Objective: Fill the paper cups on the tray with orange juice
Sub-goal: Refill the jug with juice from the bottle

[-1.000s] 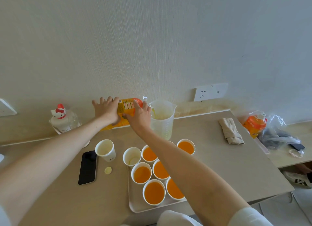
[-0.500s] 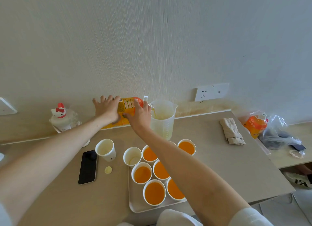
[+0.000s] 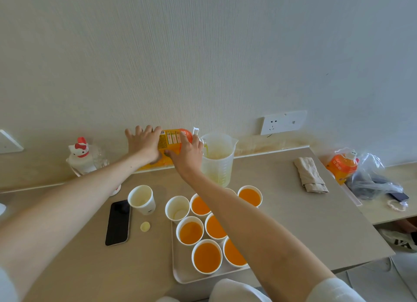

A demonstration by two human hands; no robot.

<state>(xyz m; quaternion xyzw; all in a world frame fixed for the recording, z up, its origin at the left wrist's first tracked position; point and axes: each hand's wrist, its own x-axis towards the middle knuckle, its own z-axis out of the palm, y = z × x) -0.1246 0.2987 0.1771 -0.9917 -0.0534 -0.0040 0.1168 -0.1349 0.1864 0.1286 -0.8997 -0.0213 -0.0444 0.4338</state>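
Both hands hold an orange juice bottle (image 3: pixel 172 140) tipped on its side at the back of the table. My left hand (image 3: pixel 143 143) grips its base end and my right hand (image 3: pixel 188 151) grips near the neck. The mouth points into a clear measuring jug (image 3: pixel 217 160), which holds a little pale juice. On the white tray (image 3: pixel 180 275) stand several paper cups full of orange juice (image 3: pixel 207 256), partly hidden by my right forearm. One empty paper cup (image 3: pixel 177 208) stands at the tray's far left corner. Another empty cup (image 3: pixel 141 199) stands on the table, left of the tray.
A black phone (image 3: pixel 118 222) and a small yellow cap (image 3: pixel 145 226) lie left of the tray. A cat-topped bottle (image 3: pixel 81 157) stands at the back left. A folded cloth (image 3: pixel 311 177) lies at right, with a second orange bottle (image 3: pixel 341 166) and a plastic bag (image 3: pixel 374 177) beyond.
Almost nothing has changed. Both hands keep the bottle tipped toward the jug in the same place.
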